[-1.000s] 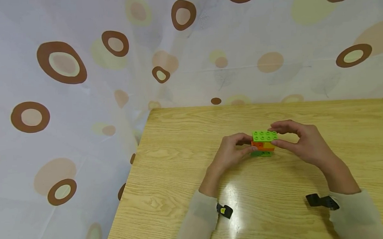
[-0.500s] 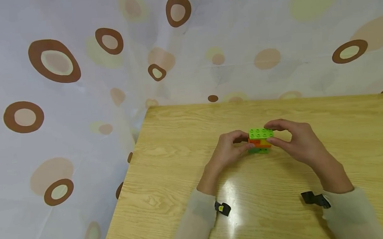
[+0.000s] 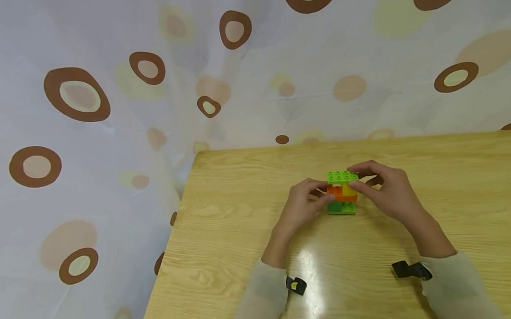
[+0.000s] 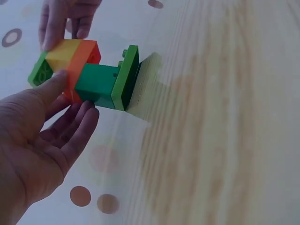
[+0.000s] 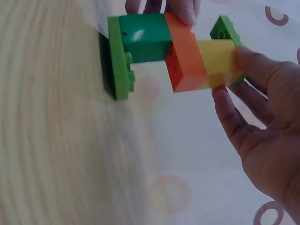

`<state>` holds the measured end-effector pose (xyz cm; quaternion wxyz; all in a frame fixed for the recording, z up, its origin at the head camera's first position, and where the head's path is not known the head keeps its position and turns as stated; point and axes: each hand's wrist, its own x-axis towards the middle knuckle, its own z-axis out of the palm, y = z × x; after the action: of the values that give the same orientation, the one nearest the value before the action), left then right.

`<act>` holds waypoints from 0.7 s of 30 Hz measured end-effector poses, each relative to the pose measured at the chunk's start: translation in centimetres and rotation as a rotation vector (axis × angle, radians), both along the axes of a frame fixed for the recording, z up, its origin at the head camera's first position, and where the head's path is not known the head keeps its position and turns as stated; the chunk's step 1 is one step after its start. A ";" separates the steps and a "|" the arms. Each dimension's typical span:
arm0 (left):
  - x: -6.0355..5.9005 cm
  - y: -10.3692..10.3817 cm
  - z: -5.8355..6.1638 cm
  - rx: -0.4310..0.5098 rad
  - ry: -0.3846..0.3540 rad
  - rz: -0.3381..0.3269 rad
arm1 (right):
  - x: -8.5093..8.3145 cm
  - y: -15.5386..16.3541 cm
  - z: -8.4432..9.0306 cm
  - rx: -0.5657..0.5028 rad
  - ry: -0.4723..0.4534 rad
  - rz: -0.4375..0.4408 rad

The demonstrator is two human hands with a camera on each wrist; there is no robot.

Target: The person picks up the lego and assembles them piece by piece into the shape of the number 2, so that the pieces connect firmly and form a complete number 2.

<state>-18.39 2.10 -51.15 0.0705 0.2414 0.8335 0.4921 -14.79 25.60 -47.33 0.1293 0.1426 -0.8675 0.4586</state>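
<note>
A stack of toy building bricks stands upright between my hands in the head view. Its bottom is a light green plate (image 4: pixel 125 77), bearing a dark green brick (image 4: pixel 97 83) at one end. Above that comes an orange plate (image 5: pixel 186 61), then a yellow brick (image 5: pixel 216 58) at the opposite end, then a light green studded plate (image 3: pixel 342 176) on top. My left hand (image 3: pixel 303 204) grips the orange plate at its left end, thumb in front. My right hand (image 3: pixel 389 191) pinches the yellow brick from the right, its fingertips just at the top plate.
The bricks are at a wood-grain table (image 3: pixel 224 228), whose left edge runs down toward me. A white curtain (image 3: pixel 251 82) with brown ring patterns hangs behind and to the left. Black straps (image 3: pixel 410 270) stick out from both sleeves.
The head view has shifted slightly, so hands and stack sit further left. More of the dark green brick and bottom plate shows below the orange plate. Both hands keep hold.
</note>
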 end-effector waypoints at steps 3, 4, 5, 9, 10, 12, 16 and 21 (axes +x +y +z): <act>0.1 0.2 0.3 -0.001 -0.007 0.032 | -0.3 -0.3 -0.4 -0.071 -0.042 -0.042; 0.1 0.3 0.4 0.006 -0.014 0.045 | -0.4 -0.4 -0.5 -0.094 -0.054 -0.053; 0.2 0.4 0.5 0.016 -0.026 0.059 | -0.5 -0.4 -0.7 -0.116 -0.065 -0.062; 0.5 0.7 0.7 0.036 -0.084 0.109 | -0.7 -0.3 -1.7 -0.143 -0.123 -0.087; 0.6 0.8 0.7 0.038 -0.097 0.117 | -0.8 -0.2 -2.0 -0.141 -0.142 -0.095; 0.8 0.9 0.6 0.042 -0.119 0.119 | -0.9 -0.2 -2.6 -0.130 -0.183 -0.109; 0.9 0.9 0.4 0.029 -0.153 0.113 | -1.1 -0.4 -3.7 -0.075 -0.229 -0.143; 0.9 0.7 0.5 -0.031 -0.200 0.135 | -1.1 -1.1 -4.3 -0.005 -0.243 -0.165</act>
<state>-17.49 2.81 -50.68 0.1239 0.1333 0.8441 0.5044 -15.85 24.53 -51.63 0.0608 0.0141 -0.8844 0.4625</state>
